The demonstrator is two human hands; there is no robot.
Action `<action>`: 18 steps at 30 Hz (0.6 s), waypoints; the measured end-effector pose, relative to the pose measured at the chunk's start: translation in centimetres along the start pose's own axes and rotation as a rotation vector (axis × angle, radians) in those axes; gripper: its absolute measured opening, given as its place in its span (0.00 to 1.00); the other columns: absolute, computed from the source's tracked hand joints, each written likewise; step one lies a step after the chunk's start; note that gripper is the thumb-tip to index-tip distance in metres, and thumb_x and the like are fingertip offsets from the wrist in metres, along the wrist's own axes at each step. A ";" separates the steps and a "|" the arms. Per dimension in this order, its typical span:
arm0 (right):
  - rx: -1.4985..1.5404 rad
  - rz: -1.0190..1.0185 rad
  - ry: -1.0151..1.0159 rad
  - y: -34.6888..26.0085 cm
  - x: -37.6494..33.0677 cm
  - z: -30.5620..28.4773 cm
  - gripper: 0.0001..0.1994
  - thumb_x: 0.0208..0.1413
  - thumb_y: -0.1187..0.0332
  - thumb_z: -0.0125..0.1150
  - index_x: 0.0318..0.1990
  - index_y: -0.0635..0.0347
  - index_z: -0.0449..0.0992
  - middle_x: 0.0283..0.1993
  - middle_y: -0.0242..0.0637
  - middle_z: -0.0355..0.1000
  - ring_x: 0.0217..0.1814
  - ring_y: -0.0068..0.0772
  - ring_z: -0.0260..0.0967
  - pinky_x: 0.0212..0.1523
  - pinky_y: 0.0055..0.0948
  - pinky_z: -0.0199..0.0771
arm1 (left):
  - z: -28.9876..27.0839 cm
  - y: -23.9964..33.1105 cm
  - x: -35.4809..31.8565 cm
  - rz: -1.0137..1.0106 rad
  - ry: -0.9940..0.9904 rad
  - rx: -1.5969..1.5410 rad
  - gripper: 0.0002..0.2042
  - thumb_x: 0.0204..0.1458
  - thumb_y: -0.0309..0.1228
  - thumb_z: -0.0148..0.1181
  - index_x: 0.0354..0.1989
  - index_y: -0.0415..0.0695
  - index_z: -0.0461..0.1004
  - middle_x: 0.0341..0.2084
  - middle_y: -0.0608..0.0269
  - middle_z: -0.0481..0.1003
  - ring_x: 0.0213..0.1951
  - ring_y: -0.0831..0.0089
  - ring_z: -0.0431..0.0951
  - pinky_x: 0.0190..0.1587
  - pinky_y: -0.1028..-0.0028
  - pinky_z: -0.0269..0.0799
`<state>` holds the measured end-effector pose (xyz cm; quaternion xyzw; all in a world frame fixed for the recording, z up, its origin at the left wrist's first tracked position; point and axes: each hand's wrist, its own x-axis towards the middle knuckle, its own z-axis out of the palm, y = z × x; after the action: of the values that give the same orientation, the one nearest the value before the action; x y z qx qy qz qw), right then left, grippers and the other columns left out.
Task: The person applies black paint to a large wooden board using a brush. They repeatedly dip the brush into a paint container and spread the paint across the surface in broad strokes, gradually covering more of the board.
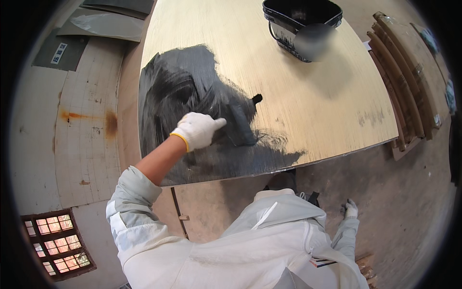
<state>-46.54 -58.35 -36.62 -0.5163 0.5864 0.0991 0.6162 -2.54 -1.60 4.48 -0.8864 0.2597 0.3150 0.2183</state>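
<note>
One left hand [196,132] gripped one dark scraper [241,129] on one black-smeared board [337,106] bearing one bucket [301,14]; one right hand [351,210] hung aside, fingers [345,208] loosely parted.

The pale yellow, wood-grained tabletop [337,106] carries 1 open black plastic bucket with rounded corners [284,36] toward its far side, right of the middle. A streaky, ragged-edged black coating [168,106] covers the left part down to the near edge. Faint grey smudges [370,117] mark the pale surface near the right edge.
</note>
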 end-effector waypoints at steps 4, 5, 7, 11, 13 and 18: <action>-0.042 -0.020 -0.036 -2.9 1.1 0.6 0.30 0.63 0.76 0.54 0.75 0.60 0.67 0.40 0.44 0.81 0.26 0.34 0.75 0.25 0.31 0.75 | 0.9 -7.1 3.9 -0.235 0.069 -0.051 0.28 0.62 0.29 0.53 0.72 0.60 0.72 0.45 0.51 0.85 0.49 0.52 0.87 0.51 0.56 0.82; -0.096 0.003 -0.042 -2.4 1.5 0.2 0.30 0.63 0.76 0.54 0.75 0.60 0.67 0.40 0.44 0.81 0.27 0.34 0.76 0.25 0.31 0.75 | 0.1 -8.2 5.2 -0.276 0.070 -0.069 0.29 0.62 0.28 0.52 0.73 0.60 0.71 0.51 0.54 0.85 0.52 0.54 0.86 0.53 0.57 0.82; -0.198 0.041 -0.053 -1.3 2.6 -0.7 0.30 0.63 0.77 0.55 0.74 0.60 0.68 0.40 0.45 0.82 0.27 0.35 0.77 0.25 0.32 0.75 | -2.2 -8.3 7.4 -0.360 0.052 -0.199 0.27 0.64 0.30 0.52 0.73 0.60 0.72 0.53 0.53 0.84 0.54 0.53 0.85 0.56 0.57 0.81; -0.158 0.179 -0.027 1.9 2.9 -2.7 0.30 0.62 0.78 0.55 0.73 0.56 0.70 0.40 0.46 0.82 0.27 0.36 0.77 0.23 0.33 0.73 | -1.7 -8.9 8.7 -0.353 0.134 -0.177 0.27 0.65 0.31 0.51 0.73 0.62 0.72 0.57 0.55 0.83 0.57 0.53 0.84 0.59 0.59 0.80; -0.116 0.251 -0.046 3.0 3.2 -3.7 0.30 0.63 0.78 0.55 0.74 0.55 0.69 0.40 0.46 0.82 0.25 0.36 0.76 0.21 0.34 0.71 | -1.8 -9.8 9.5 -0.463 0.101 -0.267 0.27 0.63 0.31 0.53 0.73 0.61 0.72 0.59 0.54 0.82 0.57 0.52 0.84 0.58 0.59 0.81; -0.057 0.271 -0.020 1.9 3.3 -7.0 0.31 0.64 0.78 0.55 0.76 0.51 0.67 0.39 0.46 0.80 0.23 0.35 0.72 0.18 0.34 0.67 | -2.6 -7.4 8.1 -0.177 0.143 -0.069 0.23 0.62 0.32 0.55 0.67 0.58 0.77 0.46 0.47 0.85 0.48 0.46 0.86 0.52 0.55 0.81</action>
<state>-51.32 -64.36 -38.74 -0.4487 0.6416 0.2032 0.5880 8.44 0.07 2.57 -0.9329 0.1844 0.2394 0.1957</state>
